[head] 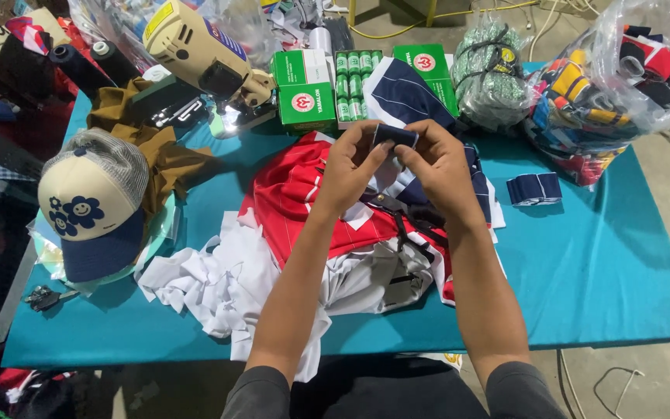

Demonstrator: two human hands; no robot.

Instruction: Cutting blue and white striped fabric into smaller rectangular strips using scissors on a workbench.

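My left hand [348, 169] and my right hand [442, 167] are raised together above the table, both pinching a small folded navy fabric piece [395, 136] between fingers and thumbs. Below them lies a red striped garment [288, 206] on a heap of white and grey cut fabric [219, 283]. A larger navy panel with white stripes [409, 93] lies just behind my hands. Black scissors [397, 213] rest on the pile beneath my wrists.
The teal table [606, 264] carries a small stack of navy pieces [534, 188], green boxes with thread spools [327, 81], a handheld cutting machine [203, 54], a cream and navy cap [91, 202], brown cloth [149, 132], and clear bags of trim [606, 85].
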